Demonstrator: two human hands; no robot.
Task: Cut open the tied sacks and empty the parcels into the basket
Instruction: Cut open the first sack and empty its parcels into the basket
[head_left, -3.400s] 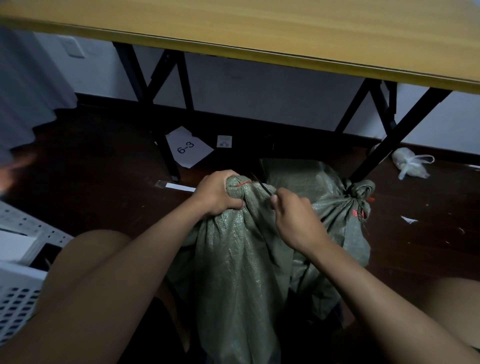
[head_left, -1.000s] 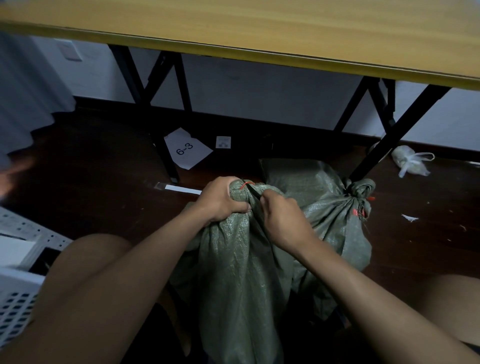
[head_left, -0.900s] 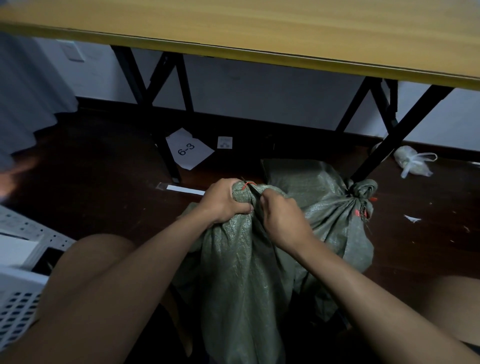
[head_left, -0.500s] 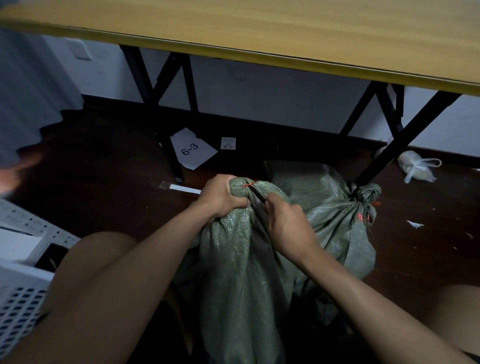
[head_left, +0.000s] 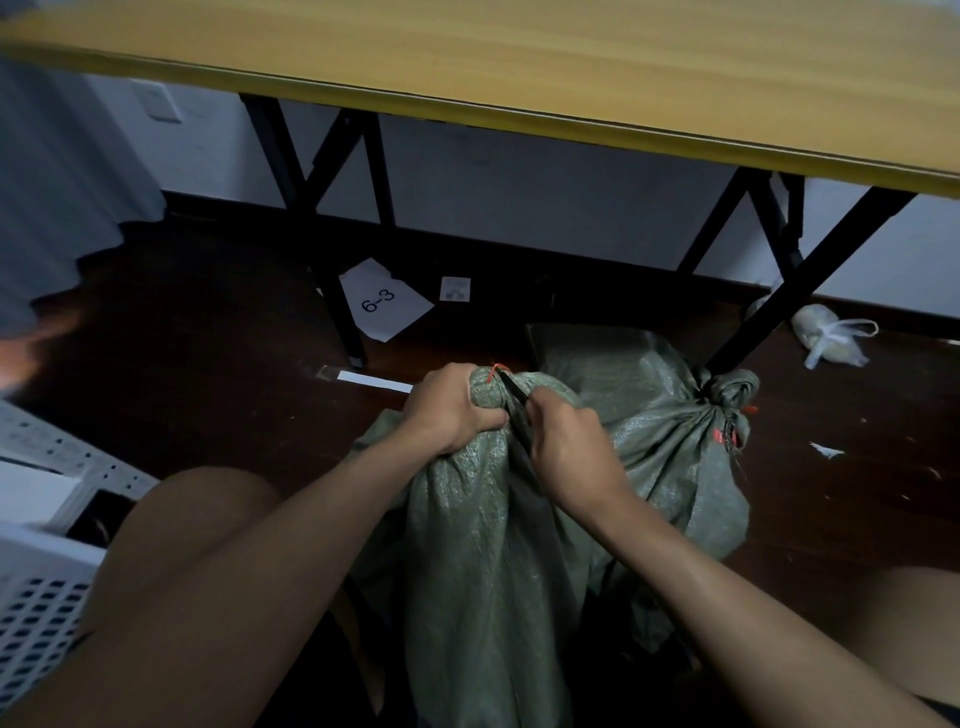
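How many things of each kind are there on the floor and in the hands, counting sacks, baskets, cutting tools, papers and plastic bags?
Green sacks: 2, near sack, far sack
White baskets: 1
Cutting tools: 1, dark blade
Papers on the floor: 3, 6-3 sheet, small label, white strip
Plastic bags: 1
Total: 8

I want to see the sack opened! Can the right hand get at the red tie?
Probably yes. The right hand holds a dark blade whose tip reaches the red tie, while the left hand grips the sack's neck; nothing blocks it.
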